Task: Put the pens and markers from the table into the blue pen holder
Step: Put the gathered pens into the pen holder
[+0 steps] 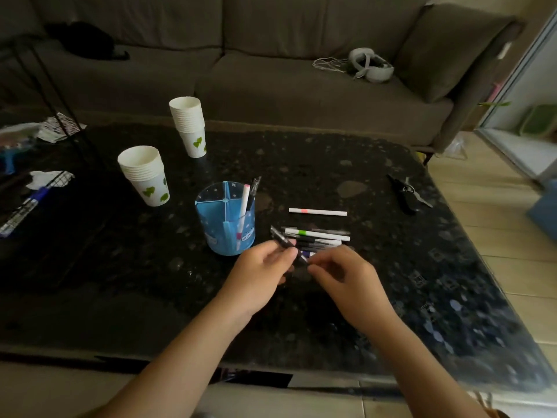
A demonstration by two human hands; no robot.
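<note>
The blue pen holder (224, 218) stands mid-table with a white-and-pink marker (243, 212) and a dark pen (254, 188) upright in its right compartment. Just right of it lies a pile of pens and markers (319, 236). A lone white marker with a pink band (318, 211) lies beyond the pile. My left hand (259, 276) grips a black pen (283, 239) that points up and left, just above the pile's near edge. My right hand (346, 279) pinches the lower end of that same pen.
Two stacks of white paper cups with green hearts (144, 173) (188, 125) stand left of and behind the holder. Black pliers (405, 193) lie at the far right of the dark glass table (391, 297). A grey sofa runs behind; a wire rack stands at the left.
</note>
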